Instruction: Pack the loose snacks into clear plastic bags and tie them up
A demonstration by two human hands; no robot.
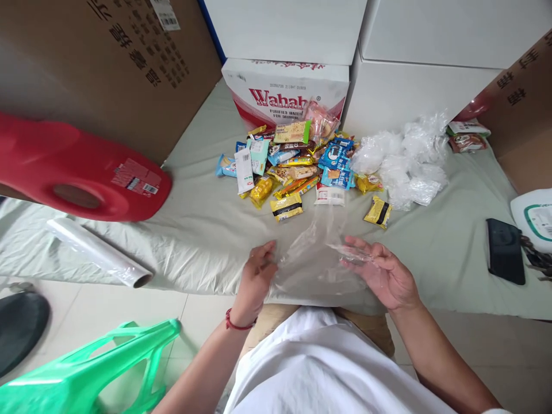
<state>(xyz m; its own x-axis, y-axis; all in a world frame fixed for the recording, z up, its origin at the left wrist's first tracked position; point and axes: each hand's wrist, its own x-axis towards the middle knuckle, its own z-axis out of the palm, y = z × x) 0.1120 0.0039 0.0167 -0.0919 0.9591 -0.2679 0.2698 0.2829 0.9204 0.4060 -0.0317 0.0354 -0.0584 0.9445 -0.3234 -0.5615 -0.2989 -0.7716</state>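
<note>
Both hands, L (257, 275) & R (382, 275), pinch clear bag (314, 259), long axis pointing away.

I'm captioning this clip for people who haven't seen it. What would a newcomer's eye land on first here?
Probably the heap of colourful snack packets at the middle of the pale green sheet, in front of a Wahaha carton. Next, the big red jug lying on its side at left. Nearest the camera, the left hand and right hand spread a clear plastic bag between them.
</note>
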